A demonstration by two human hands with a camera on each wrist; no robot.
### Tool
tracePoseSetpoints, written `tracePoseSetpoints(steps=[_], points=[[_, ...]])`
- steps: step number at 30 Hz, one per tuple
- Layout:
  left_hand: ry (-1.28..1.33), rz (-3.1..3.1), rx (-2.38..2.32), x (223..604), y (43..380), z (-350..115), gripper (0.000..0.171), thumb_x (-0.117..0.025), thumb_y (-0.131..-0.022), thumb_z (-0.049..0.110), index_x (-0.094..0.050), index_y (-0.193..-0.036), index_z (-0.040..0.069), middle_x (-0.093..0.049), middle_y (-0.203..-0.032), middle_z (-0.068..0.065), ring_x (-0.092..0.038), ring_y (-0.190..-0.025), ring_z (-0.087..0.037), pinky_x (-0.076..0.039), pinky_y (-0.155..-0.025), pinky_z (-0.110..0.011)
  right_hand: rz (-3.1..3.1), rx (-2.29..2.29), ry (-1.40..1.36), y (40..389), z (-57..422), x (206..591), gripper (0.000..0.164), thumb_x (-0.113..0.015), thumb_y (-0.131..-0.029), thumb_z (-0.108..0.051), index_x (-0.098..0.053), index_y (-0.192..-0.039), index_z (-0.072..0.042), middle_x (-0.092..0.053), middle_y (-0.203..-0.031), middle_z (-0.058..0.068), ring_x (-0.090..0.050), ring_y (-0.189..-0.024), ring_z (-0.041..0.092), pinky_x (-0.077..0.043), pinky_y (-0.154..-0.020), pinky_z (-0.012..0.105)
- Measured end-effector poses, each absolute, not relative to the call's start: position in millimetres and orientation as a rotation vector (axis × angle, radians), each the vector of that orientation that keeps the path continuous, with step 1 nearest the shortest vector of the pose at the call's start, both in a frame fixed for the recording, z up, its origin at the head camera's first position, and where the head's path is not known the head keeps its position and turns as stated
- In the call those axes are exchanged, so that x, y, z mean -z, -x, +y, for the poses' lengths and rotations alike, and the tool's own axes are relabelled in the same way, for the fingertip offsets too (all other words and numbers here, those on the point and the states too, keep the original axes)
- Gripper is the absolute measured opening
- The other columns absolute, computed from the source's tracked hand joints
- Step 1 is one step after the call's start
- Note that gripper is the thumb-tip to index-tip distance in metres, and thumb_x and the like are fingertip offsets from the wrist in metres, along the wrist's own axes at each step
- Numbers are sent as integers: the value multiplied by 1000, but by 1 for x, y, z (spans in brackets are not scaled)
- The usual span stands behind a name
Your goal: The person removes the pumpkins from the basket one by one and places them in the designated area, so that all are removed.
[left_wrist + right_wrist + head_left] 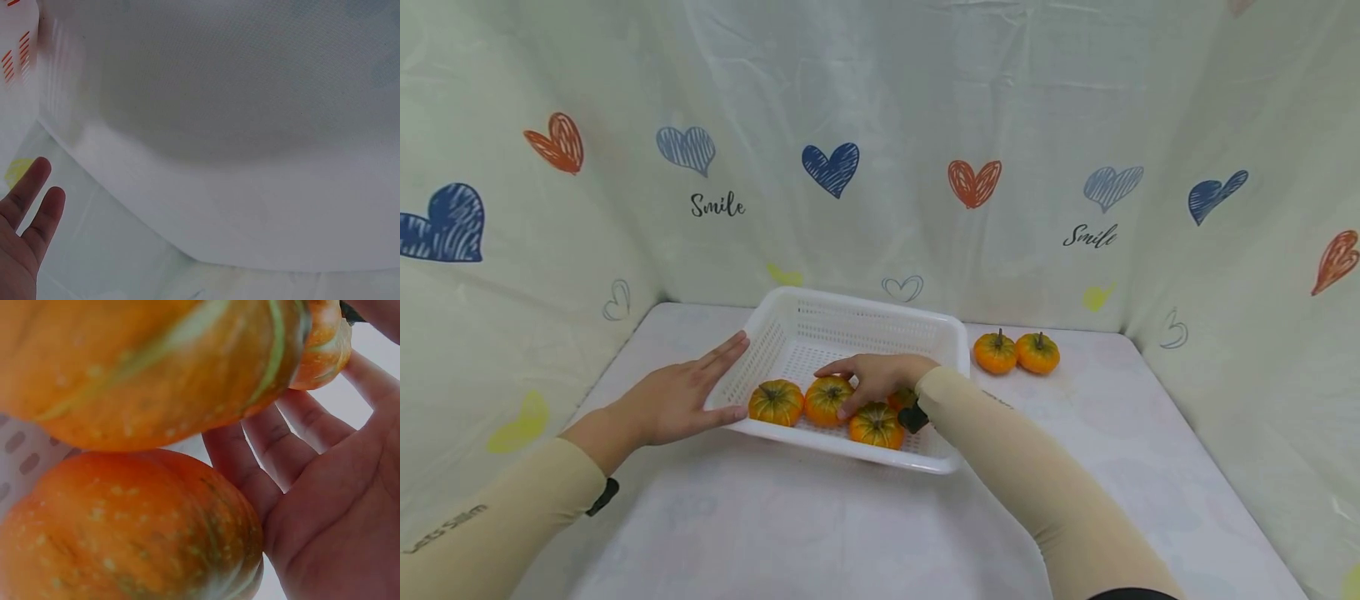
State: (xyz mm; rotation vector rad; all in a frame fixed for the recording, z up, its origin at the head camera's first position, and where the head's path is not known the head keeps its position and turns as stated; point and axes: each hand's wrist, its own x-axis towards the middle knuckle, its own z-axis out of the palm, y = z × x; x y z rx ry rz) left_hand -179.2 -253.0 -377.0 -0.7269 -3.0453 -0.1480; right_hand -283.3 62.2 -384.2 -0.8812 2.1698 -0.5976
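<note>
A white plastic basket (865,454) stands on the table, tilted slightly in view. My left hand (681,400) rests against its left side with straight fingers, thumb at the front corner. In the left wrist view, two spread fingers of the left hand (34,212) show. Inside the basket, my right hand (880,375) holds a small orange-green pumpkin (824,403) between thumb and fingers. Beside it lie a left pumpkin (777,403) and a front pumpkin (877,427); another pumpkin (901,398) is mostly hidden under the wrist. The right wrist view shows the right palm (337,494) close to the pumpkins.
Two more pumpkins (1017,353) sit side by side on the table (820,533), right of the basket. A pale curtain (895,100) printed with hearts and "Smile" surrounds the table at the back and both sides.
</note>
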Motion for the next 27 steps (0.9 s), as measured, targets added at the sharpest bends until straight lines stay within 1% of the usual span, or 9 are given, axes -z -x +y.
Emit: tracePoseSetpoints(steps=[4, 12, 20, 27], points=[[721, -3045, 145, 378, 179, -253, 98, -47, -92, 71, -10, -161, 13, -15, -166, -10, -59, -117, -44, -47, -94, -61, 2171, 605, 887, 284, 63, 386, 73, -78, -88, -30, -43, -152, -32, -42, -152, -4, -37, -135, 15, -27, -115, 43], [706, -3048, 140, 379, 177, -251, 99, -48, -91, 71, -12, -161, 12, -16, -165, -10, -58, -118, -44, -47, -94, -61, 2177, 608, 859, 281, 62, 386, 74, -82, -84, -28, -47, -148, -36, -45, -148, -5, -39, -132, 14, -28, -115, 44], [707, -3043, 143, 380, 176, -251, 98, -47, -92, 71, -10, -161, 13, -15, -166, -9, -59, -117, -44, -48, -93, -60, 2189, 608, 836, 280, 61, 384, 71, -82, -84, -29, -49, -146, -40, -47, -146, -6, -41, -131, 15, -28, -114, 46], [729, -3026, 142, 378, 178, -253, 97, -49, -93, 69, -12, -161, 12, -16, -165, -11, -58, -118, -44, -47, -94, -60, 2187, 626, 817, 281, 60, 386, 69, -82, -84, -29, -50, -144, -42, -47, -145, -7, -42, -129, 15, -28, -114, 47]])
